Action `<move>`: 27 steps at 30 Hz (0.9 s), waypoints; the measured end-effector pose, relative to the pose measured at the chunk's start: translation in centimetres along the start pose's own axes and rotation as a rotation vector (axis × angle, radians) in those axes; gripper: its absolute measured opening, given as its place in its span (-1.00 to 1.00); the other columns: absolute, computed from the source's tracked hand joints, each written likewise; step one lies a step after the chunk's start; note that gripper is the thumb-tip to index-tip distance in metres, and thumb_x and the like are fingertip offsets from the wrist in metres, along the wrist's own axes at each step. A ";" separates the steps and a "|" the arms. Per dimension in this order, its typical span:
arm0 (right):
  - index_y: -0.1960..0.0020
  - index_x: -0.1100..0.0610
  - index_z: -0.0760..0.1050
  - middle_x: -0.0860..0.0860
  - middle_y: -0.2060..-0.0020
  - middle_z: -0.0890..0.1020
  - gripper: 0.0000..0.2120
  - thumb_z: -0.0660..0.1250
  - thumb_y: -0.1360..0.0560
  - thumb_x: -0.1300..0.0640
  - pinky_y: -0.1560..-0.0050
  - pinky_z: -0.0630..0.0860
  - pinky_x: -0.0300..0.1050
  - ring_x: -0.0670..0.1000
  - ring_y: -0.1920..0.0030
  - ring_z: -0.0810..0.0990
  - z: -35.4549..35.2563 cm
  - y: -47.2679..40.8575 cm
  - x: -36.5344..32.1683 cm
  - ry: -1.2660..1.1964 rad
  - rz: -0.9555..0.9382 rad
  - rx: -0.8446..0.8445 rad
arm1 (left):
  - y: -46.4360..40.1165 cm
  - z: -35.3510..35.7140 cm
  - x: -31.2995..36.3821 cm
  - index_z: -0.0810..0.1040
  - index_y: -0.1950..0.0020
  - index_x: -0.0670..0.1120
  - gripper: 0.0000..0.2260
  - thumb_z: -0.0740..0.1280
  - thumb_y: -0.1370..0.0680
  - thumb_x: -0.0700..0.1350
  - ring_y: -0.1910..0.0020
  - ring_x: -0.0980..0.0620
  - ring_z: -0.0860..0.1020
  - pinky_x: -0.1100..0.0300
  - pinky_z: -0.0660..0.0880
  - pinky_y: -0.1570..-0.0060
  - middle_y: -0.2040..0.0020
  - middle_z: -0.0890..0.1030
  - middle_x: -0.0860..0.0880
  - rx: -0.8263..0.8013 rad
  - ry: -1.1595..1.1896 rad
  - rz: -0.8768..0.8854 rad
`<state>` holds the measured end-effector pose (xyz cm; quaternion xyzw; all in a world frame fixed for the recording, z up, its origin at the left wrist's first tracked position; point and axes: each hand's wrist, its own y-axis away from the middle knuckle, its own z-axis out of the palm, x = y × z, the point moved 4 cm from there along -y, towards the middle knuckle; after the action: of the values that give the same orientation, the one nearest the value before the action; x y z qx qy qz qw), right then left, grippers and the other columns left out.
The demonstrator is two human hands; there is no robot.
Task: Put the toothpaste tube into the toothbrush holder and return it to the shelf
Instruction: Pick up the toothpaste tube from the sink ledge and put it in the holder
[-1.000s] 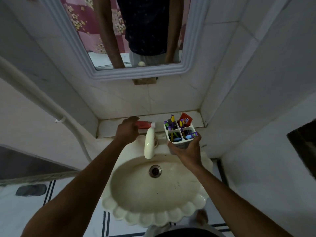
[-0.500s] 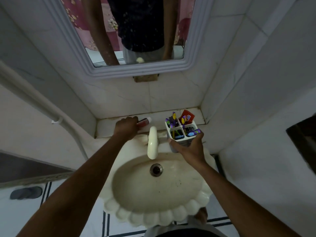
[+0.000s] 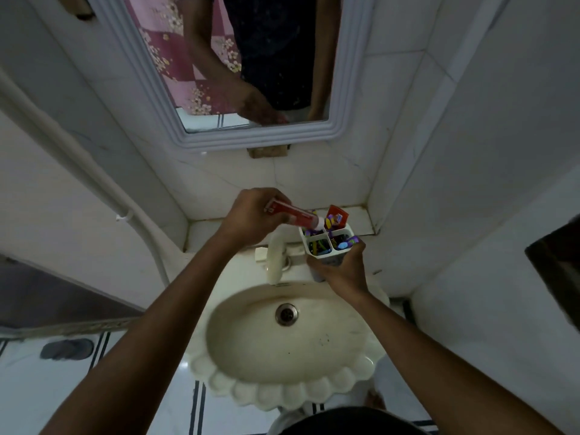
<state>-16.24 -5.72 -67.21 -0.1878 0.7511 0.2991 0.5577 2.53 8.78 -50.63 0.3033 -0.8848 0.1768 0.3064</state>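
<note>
My left hand [image 3: 249,219] grips a red toothpaste tube [image 3: 293,215], tilted with its white cap down at the back left compartment of the holder. The white toothbrush holder [image 3: 326,244] has four compartments with several colourful brushes and a red-orange pack sticking out. My right hand [image 3: 343,271] grips the holder from below, above the right rim of the sink. The tiled shelf [image 3: 201,230] runs along the wall behind the sink.
A cream scalloped sink [image 3: 292,340] with a metal drain [image 3: 286,313] lies below my hands. A cream tap [image 3: 276,257] stands between my hands. A framed mirror [image 3: 238,67] hangs above. A white pipe [image 3: 94,171] runs down the left wall.
My left hand lifted the toothpaste tube off the shelf and swung it right, cap down, to the holder. The right hand kept holding the holder in place.
</note>
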 end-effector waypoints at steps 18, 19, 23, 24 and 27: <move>-0.57 -0.15 0.12 -0.03 -0.46 0.57 0.34 0.77 -0.01 -0.44 -0.35 0.69 0.16 0.08 -0.42 0.61 0.0 -0.8 -0.8 0.162 -0.017 0.022 | 1.0 5.8 1.7 0.69 -0.16 0.00 -0.83 0.43 -0.63 0.03 -0.05 0.10 0.69 0.00 0.65 -0.09 -0.04 0.76 0.09 -0.091 -0.110 0.043; -0.59 -0.16 0.10 -0.03 -0.48 0.57 0.34 0.77 -0.02 -0.42 -0.34 0.69 0.19 0.10 -0.43 0.61 0.1 -0.7 -1.0 0.181 -0.024 0.038 | 1.2 5.6 1.0 0.67 -0.20 0.02 -0.76 0.41 -0.63 0.12 -0.08 0.13 0.68 0.03 0.63 -0.13 -0.06 0.75 0.12 -0.057 -0.082 0.008; -0.62 -0.18 0.17 -0.07 -0.45 0.61 0.26 0.79 -0.10 -0.31 -0.31 0.69 0.13 0.07 -0.40 0.65 0.4 -0.6 -1.5 0.193 -0.025 0.110 | 2.1 4.9 -0.9 0.63 -0.36 -0.01 -0.56 0.34 -0.64 0.26 -0.21 0.09 0.64 0.00 0.59 -0.23 -0.21 0.71 0.06 0.100 -0.045 -0.078; -0.61 -0.17 0.20 -0.08 -0.44 0.62 0.24 0.79 -0.11 -0.30 -0.30 0.69 0.08 0.05 -0.39 0.65 0.4 -0.7 -1.7 0.194 -0.037 0.132 | 2.2 4.7 -1.1 0.62 -0.38 -0.03 -0.55 0.35 -0.64 0.24 -0.23 0.06 0.63 -0.03 0.58 -0.26 -0.25 0.70 0.02 0.128 -0.043 -0.076; -0.60 -0.17 0.26 -0.10 -0.43 0.64 0.19 0.79 -0.12 -0.30 -0.25 0.66 -0.01 0.04 -0.38 0.67 0.4 -0.5 -3.1 0.194 -0.058 0.184 | 2.1 4.0 -1.4 0.58 -0.43 -0.06 -0.52 0.38 -0.64 0.23 -0.30 0.00 0.61 -0.06 0.55 -0.31 -0.33 0.66 -0.02 0.178 -0.048 -0.060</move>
<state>-14.73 -6.01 -64.48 -0.1854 0.8200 0.1933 0.5059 0.35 8.94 -54.80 0.3596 -0.8633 0.2381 0.2621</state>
